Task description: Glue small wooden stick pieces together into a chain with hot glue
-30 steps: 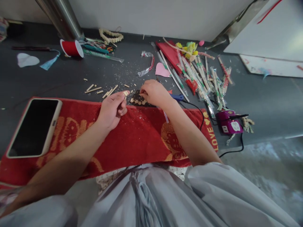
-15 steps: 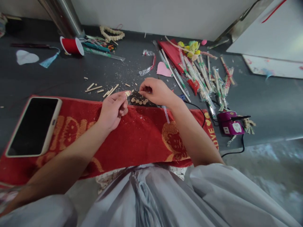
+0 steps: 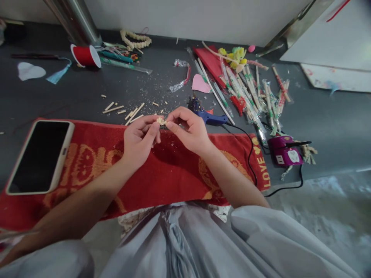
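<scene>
Clock: centred on the wooden piece, 12 = away from the person.
Wooden piece: small pale piece (image 3: 161, 121) at fingertip height between the two hands, over the towel's far edge. Fingers hide part; can't tell if it's one bit or several.
Left hand (image 3: 139, 143): 8 o'clock, thumb and fingertips closed on the piece's near-left side.
Right hand (image 3: 188, 131): 4 o'clock, thumb and index pinched at the piece's right side, other fingers curled.
Step in hand: reads as two-handed fine handling of the piece, both pinches meeting on it.
Next move: my read, calls for a light grip and steady wrists; the piece is tiny and the fingertips cover much of it.
Glue gun (image 3: 214, 118): blue handle, lying at 3 o'clock past the right hand, dark nozzle end turned away from the person. Nobody's holding it. Can't tell if hot.
Cut wooden sticks (image 3: 132, 113): loose, 9 to 10 o'clock, crumbs scattered nearby.
Red towel (image 3: 174, 170): 6 o'clock, under both forearms, on the grey tabletop (image 3: 95, 88).
Phone (image 3: 37, 156): between 8 and 9, on the towel, screen dark.
Red thread spool (image 3: 86, 56): 10 o'clock.
Paper heart (image 3: 201, 83): pink, between 1 and 2.
Plastic-wrapped sticks (image 3: 243, 92): pile, 2 o'clock.
Purple box (image 3: 285, 150): between 3 and 4, black cord beside it.
</scene>
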The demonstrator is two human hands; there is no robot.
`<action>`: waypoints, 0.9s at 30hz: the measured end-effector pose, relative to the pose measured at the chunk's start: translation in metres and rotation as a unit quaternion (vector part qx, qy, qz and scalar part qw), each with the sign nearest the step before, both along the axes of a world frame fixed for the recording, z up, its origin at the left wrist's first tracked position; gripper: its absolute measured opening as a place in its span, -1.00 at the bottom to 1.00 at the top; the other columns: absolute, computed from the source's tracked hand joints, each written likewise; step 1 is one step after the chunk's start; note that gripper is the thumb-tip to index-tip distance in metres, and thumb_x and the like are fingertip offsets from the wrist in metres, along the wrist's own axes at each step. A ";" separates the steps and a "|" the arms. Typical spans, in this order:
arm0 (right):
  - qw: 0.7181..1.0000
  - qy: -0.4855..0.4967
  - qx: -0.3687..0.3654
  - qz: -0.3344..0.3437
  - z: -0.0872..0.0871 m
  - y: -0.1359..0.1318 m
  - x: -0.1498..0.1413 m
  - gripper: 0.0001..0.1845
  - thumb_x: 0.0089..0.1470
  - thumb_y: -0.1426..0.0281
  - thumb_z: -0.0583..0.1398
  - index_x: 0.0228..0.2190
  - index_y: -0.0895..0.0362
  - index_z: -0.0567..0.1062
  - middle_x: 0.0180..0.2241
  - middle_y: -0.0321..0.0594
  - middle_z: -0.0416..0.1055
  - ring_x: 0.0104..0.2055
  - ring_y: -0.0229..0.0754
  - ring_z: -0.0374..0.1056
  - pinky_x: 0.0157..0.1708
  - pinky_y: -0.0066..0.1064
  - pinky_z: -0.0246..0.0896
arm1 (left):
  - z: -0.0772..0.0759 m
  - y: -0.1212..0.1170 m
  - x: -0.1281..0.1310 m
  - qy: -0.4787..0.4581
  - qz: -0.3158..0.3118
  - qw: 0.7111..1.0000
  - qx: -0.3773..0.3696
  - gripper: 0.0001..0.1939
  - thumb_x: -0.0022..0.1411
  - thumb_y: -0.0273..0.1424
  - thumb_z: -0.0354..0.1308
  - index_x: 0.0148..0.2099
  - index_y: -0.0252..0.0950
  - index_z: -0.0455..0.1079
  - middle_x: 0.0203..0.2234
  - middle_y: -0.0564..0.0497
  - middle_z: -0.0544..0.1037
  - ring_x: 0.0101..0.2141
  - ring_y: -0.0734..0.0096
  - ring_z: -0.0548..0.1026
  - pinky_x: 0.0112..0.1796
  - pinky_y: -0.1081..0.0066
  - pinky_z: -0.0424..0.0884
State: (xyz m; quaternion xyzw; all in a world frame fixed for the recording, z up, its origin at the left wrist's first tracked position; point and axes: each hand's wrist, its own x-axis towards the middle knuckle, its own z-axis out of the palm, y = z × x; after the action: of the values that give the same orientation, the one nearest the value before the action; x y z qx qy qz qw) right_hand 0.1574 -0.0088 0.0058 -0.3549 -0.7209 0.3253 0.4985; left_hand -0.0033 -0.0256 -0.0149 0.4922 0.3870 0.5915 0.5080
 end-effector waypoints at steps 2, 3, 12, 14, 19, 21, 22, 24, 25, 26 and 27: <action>1.000 0.025 -0.007 -0.017 -0.003 -0.004 -0.008 -0.89 0.17 0.39 0.22 -0.40 0.16 0.45 -0.41 -0.30 0.42 -0.39 -0.37 0.28 -0.36 -0.48 0.20 | -0.001 0.000 0.000 0.013 0.010 1.000 0.018 -0.78 0.20 -0.21 0.30 -0.17 -0.23 0.55 -0.70 0.16 0.43 -0.74 0.68 0.25 -0.72 0.62 0.09; 0.999 0.036 -0.010 -0.027 -0.004 -0.005 -0.011 -0.89 0.16 0.38 0.22 -0.39 0.15 0.45 -0.41 -0.30 0.42 -0.38 -0.37 0.28 -0.37 -0.48 0.20 | -0.002 0.000 0.000 0.020 0.014 0.999 0.025 -0.77 0.20 -0.21 0.30 -0.17 -0.23 0.55 -0.70 0.16 0.43 -0.73 0.68 0.25 -0.73 0.62 0.09; 0.995 0.086 -0.019 -0.044 -0.009 -0.007 -0.013 -0.87 0.14 0.35 0.27 -0.41 0.14 0.47 -0.41 -0.31 0.44 -0.35 -0.35 0.33 -0.34 -0.45 0.23 | -0.003 0.000 0.000 0.046 0.015 0.998 0.047 -0.79 0.21 -0.19 0.29 -0.17 -0.18 0.57 -0.72 0.17 0.40 -0.74 0.69 0.28 -0.73 0.63 0.09; 0.995 0.088 -0.018 -0.038 -0.009 -0.006 -0.012 -0.86 0.13 0.35 0.27 -0.42 0.14 0.47 -0.41 -0.30 0.45 -0.34 -0.34 0.35 -0.31 -0.43 0.25 | -0.002 -0.001 0.000 0.046 0.017 0.998 0.051 -0.80 0.21 -0.21 0.30 -0.18 -0.18 0.57 -0.70 0.17 0.42 -0.74 0.70 0.28 -0.73 0.63 0.08; 0.997 0.073 -0.016 -0.036 -0.008 -0.006 -0.009 -0.86 0.14 0.34 0.25 -0.42 0.13 0.48 -0.41 -0.29 0.47 -0.34 -0.33 0.35 -0.30 -0.42 0.28 | 0.003 -0.003 0.001 0.051 0.010 0.997 0.048 -0.80 0.21 -0.22 0.30 -0.17 -0.19 0.58 -0.71 0.16 0.42 -0.73 0.68 0.28 -0.71 0.61 0.13; 0.997 0.064 -0.013 -0.038 -0.007 -0.005 -0.008 -0.86 0.15 0.34 0.24 -0.43 0.12 0.48 -0.41 -0.28 0.47 -0.33 -0.31 0.35 -0.27 -0.40 0.29 | 0.007 -0.004 0.001 0.061 0.011 0.998 0.031 -0.80 0.21 -0.22 0.29 -0.17 -0.19 0.58 -0.71 0.16 0.42 -0.71 0.66 0.30 -0.68 0.59 0.17; 0.997 0.061 -0.011 -0.040 -0.006 -0.005 -0.008 -0.86 0.14 0.35 0.24 -0.44 0.12 0.47 -0.42 -0.27 0.48 -0.33 -0.31 0.36 -0.26 -0.39 0.30 | 0.008 -0.005 0.001 0.068 0.014 0.997 0.022 -0.80 0.21 -0.22 0.30 -0.17 -0.20 0.58 -0.70 0.15 0.42 -0.70 0.65 0.32 -0.66 0.59 0.19; 0.998 0.055 -0.004 -0.042 -0.006 -0.005 -0.007 -0.85 0.14 0.35 0.24 -0.45 0.12 0.47 -0.42 -0.27 0.48 -0.33 -0.30 0.36 -0.24 -0.38 0.30 | 0.011 -0.006 0.001 0.083 0.024 0.996 0.010 -0.80 0.19 -0.22 0.31 -0.19 -0.21 0.58 -0.69 0.15 0.43 -0.69 0.64 0.33 -0.64 0.56 0.22; 0.998 0.050 0.000 -0.043 -0.006 -0.005 -0.007 -0.84 0.14 0.34 0.24 -0.46 0.11 0.47 -0.43 -0.27 0.48 -0.34 -0.30 0.35 -0.25 -0.37 0.30 | 0.013 -0.007 0.001 0.090 0.029 0.996 0.008 -0.80 0.18 -0.22 0.32 -0.21 -0.21 0.58 -0.69 0.14 0.43 -0.69 0.63 0.33 -0.63 0.55 0.23; 0.998 0.042 0.002 -0.044 -0.005 -0.004 -0.006 -0.84 0.15 0.34 0.23 -0.46 0.11 0.46 -0.43 -0.27 0.48 -0.34 -0.29 0.35 -0.25 -0.37 0.29 | 0.013 -0.007 0.001 0.096 0.034 0.995 0.005 -0.81 0.17 -0.22 0.32 -0.22 -0.21 0.58 -0.69 0.14 0.43 -0.69 0.62 0.32 -0.63 0.54 0.23; 0.998 0.033 0.005 -0.045 -0.005 -0.004 -0.006 -0.83 0.15 0.33 0.22 -0.46 0.11 0.46 -0.43 -0.27 0.48 -0.34 -0.29 0.34 -0.25 -0.37 0.29 | 0.014 -0.007 0.001 0.102 0.038 0.994 0.002 -0.81 0.16 -0.23 0.33 -0.23 -0.21 0.58 -0.70 0.14 0.42 -0.69 0.62 0.31 -0.63 0.53 0.23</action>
State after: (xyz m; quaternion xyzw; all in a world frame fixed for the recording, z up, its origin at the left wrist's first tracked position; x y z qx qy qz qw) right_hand 0.1517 -0.0130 0.0007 -0.3739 -0.6888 0.3106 0.5379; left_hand -0.0023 -0.0327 -0.0010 0.5363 0.4540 0.5578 0.4418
